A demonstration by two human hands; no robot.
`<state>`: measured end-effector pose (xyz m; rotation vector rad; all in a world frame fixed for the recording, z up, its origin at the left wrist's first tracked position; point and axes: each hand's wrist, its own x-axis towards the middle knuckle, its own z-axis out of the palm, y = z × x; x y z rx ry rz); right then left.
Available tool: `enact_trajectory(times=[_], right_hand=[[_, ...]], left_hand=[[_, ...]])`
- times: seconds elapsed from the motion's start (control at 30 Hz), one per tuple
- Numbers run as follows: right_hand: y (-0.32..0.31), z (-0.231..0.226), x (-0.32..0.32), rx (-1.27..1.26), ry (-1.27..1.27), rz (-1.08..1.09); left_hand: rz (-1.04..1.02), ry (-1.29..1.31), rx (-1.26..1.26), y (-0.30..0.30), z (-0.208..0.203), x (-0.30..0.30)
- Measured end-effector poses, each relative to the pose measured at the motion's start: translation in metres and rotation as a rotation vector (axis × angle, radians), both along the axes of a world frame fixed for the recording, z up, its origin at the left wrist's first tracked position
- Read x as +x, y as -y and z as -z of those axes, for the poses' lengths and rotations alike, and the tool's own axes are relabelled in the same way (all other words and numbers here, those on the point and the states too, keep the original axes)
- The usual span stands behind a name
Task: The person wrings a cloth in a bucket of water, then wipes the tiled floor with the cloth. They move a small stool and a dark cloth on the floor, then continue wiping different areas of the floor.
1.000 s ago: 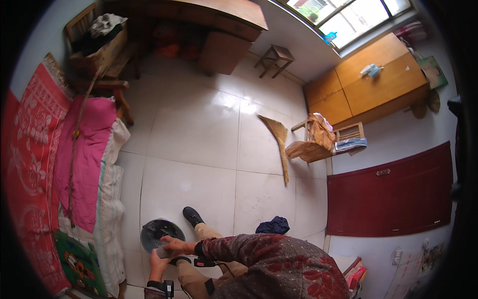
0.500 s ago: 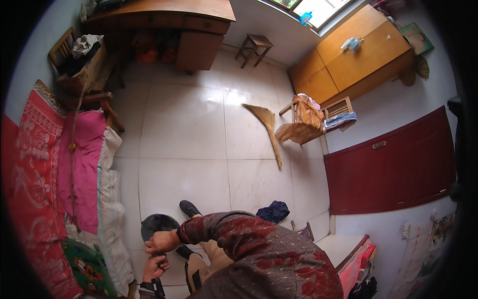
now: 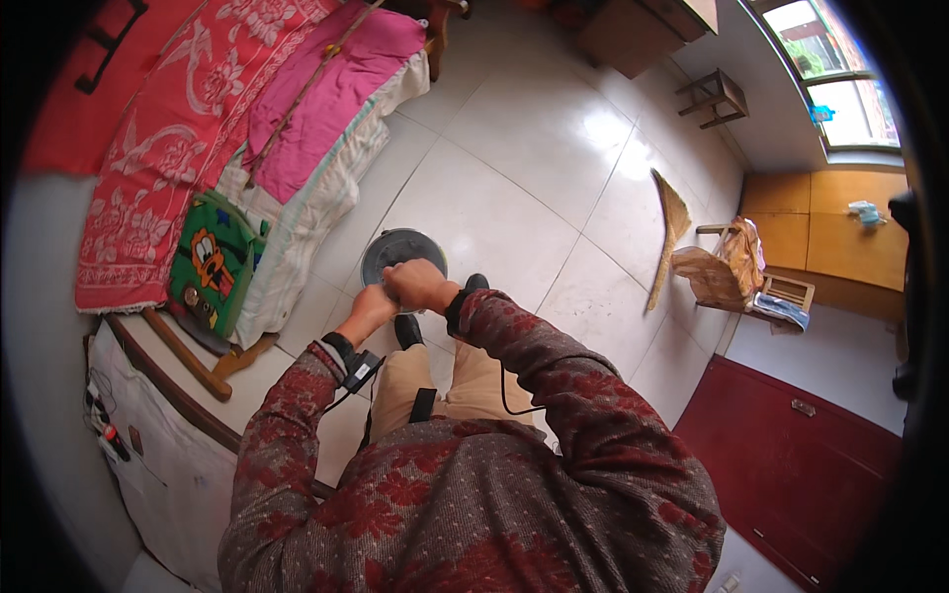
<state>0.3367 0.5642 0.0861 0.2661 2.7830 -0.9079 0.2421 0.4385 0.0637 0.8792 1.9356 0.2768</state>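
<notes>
The right hand [image 3: 420,284] and left hand [image 3: 370,308] meet, fingers curled, at the bucket [image 3: 399,243], left of centre in the frame; whether they grip anything I cannot tell. They hide its near side. At right, darkness cuts off the cabinet [image 3: 852,235].

Grey-brown top [image 3: 494,514], dark-red floral print [image 3: 400,488]; beige trousers [image 3: 403,381]; dark shoes [image 3: 408,333]; black wristbands [image 3: 456,311]; white-labelled box [image 3: 363,370]; thin black cable [image 3: 504,392]

Bucket [image 3: 380,249] on floor [image 3: 504,173]. Spread cloths [image 3: 341,109] to its left, broom [image 3: 668,237] to its right. Chair [image 3: 789,290] right of broom.
</notes>
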Motion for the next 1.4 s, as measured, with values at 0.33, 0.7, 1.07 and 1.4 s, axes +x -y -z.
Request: enact_trajectory(times=[0.33,0.7,1.07,1.4], right_hand=[[-0.012,0.011,0.01,-0.029,0.038,0.139],[-0.022,-0.066,0.049,0.047,-0.364,-0.09],[-0.048,-0.124,0.053,0.016,-0.383,-0.475],[-0.044,-0.11,0.029,0.137,-0.159,-0.221]], left_hand=[[-0.047,-0.371,0.12,-0.014,-0.019,0.026],[-0.667,0.745,0.147,-0.001,-0.074,0.041],[-0.548,1.065,0.111,0.003,-0.137,0.044],[-0.164,0.068,0.265,-0.029,-0.101,0.036]])
